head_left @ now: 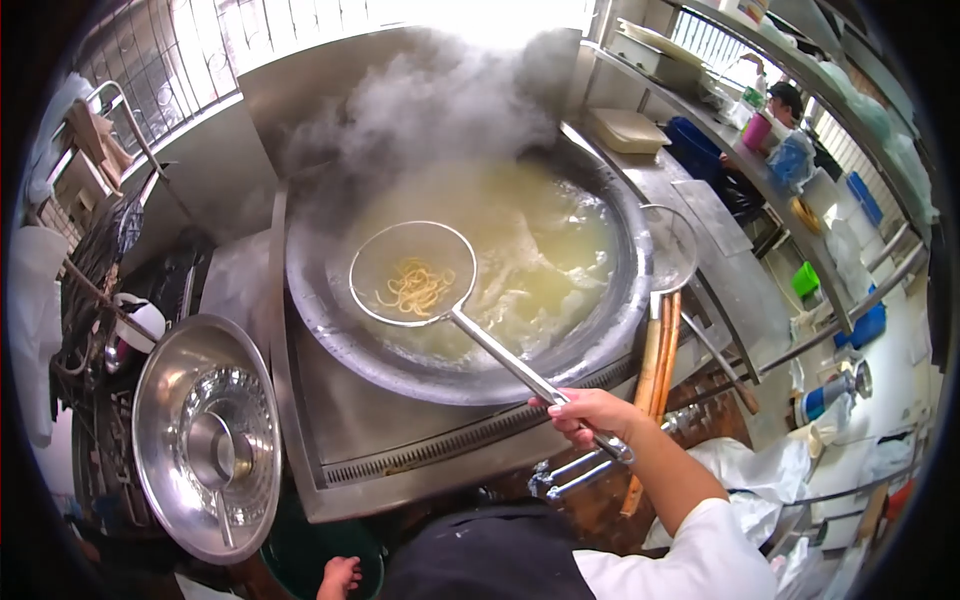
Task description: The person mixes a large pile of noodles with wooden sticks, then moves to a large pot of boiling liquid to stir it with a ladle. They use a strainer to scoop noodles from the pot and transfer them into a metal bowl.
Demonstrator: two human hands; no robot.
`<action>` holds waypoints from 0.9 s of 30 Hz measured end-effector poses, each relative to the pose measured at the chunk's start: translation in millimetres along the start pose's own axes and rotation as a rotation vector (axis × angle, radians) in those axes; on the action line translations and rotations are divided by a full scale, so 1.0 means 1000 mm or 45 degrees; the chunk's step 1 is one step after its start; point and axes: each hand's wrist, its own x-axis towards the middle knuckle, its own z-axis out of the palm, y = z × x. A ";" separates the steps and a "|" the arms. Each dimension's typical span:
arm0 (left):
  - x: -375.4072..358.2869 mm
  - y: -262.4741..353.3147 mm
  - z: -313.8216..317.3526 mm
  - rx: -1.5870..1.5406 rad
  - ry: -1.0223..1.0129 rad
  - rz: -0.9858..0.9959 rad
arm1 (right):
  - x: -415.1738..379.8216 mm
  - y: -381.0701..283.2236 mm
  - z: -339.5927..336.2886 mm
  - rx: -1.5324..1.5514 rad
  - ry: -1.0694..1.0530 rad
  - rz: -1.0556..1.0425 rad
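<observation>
A long-handled mesh skimmer is in my right hand (590,415), fingers wrapped round its metal handle. The round basket of this skimmer (415,250) hangs over a huge wok (330,340) and holds a small clump of yellowish noodles (418,288). Cloudy, yellowish liquid (530,250) bubbles in the wok, with thick steam rising at the back. Low by my body, my left hand (342,575) has its fingers curled, with nothing visible in them. It is beside a dark green tub (320,545), away from the wok.
Left of the stove, a large steel bowl (155,430) contains a metal ladle (212,450). A second strainer (668,250) with a wooden handle rests at the wok's right rim. A lidded container (628,130) sits on the right counter. Another person (785,120) is behind the shelves.
</observation>
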 end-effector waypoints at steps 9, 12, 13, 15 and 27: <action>-0.003 0.052 0.010 0.105 -0.012 0.128 | -0.041 -0.039 -0.066 0.116 0.407 -0.351; -0.013 0.049 0.010 0.017 0.042 0.163 | -0.061 -0.076 -0.088 -0.342 0.848 -0.435; -0.015 0.044 0.010 0.005 0.047 0.154 | -0.063 -0.085 -0.105 -0.461 0.937 -0.476; -0.020 0.035 0.011 -0.004 0.089 0.091 | -0.064 -0.103 -0.153 -0.785 1.068 -0.465; -0.015 -0.027 0.036 -0.151 -0.038 -0.043 | 0.012 -0.068 -0.097 -1.441 0.974 0.280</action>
